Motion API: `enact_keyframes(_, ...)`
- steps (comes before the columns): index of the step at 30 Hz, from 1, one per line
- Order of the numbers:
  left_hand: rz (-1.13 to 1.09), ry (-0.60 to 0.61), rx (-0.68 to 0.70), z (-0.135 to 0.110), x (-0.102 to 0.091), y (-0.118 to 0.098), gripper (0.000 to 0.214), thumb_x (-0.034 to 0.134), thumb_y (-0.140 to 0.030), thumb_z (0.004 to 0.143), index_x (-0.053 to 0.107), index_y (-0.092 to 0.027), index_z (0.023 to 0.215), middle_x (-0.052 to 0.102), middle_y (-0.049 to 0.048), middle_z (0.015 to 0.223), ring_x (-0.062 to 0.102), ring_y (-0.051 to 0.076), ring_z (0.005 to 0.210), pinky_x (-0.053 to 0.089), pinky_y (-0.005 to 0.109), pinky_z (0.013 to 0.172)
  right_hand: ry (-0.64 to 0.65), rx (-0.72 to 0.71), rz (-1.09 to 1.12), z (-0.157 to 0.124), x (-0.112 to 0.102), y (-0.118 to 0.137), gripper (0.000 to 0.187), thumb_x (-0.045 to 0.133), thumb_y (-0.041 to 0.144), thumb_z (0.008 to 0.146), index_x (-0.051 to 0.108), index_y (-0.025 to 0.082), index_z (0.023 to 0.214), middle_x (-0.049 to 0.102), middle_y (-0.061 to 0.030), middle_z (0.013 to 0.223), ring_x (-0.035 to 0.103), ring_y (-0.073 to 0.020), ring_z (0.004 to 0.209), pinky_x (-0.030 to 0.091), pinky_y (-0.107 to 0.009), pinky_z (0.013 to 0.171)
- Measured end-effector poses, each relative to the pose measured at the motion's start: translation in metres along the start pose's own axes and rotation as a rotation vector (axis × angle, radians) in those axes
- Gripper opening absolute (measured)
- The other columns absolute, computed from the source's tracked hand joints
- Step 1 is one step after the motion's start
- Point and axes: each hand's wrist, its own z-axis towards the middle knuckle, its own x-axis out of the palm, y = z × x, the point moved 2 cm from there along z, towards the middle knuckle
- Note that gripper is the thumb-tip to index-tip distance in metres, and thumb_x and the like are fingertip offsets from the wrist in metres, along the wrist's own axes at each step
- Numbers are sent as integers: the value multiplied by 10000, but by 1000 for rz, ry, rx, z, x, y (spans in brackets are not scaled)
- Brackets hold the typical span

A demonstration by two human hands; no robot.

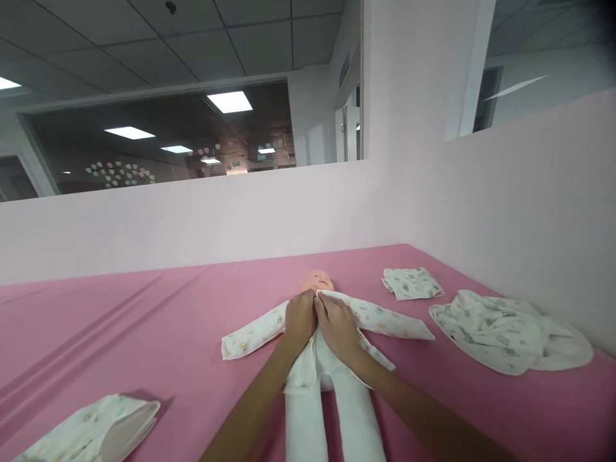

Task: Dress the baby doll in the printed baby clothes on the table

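Note:
A baby doll (316,280) lies on its back on the pink sheet, its head toward the wall. It wears a white baby jacket (385,319) with small printed figures, and the sleeves spread out to both sides. The jacket front hangs apart below, over the doll's white cloth body and legs (305,423). At the neckline, my left hand (301,314) and my right hand (338,322) meet with fingers closed on the jacket's collar edges. The fingertips and any fastener between them are hidden.
A folded printed cloth (412,283) lies at the back right, with a crumpled printed white cloth (505,330) beside it near the right wall. Another folded printed cloth (96,430) is at the front left. White walls with windows border the pink sheet (183,333).

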Motion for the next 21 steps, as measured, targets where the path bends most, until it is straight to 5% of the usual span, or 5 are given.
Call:
enact_keyframes(7,-122,-3,-10,1,-1,2,162,436,-189,855,574,-201,771,683,79,815,603,205,742,334,286,638,-27,-16,22,-5,-2,0,292,341,273,960,627,212,947,694,-62,999,592,-216,956,362,-309,832)
enact_keyframes(15,-511,66,43,2,-5,13,255,392,-270,866,613,-189,768,671,0,794,580,139,742,418,231,668,-49,-38,11,-4,1,-6,359,325,275,972,670,186,1018,676,-87,1144,586,-216,1065,349,-323,946)
enact_keyframes(21,-611,70,-3,8,-1,18,267,406,-311,856,581,-178,703,628,3,746,546,135,708,418,239,655,-9,-17,22,-4,-1,-7,381,304,283,982,663,170,1044,703,-95,1059,607,-221,1027,372,-326,920)
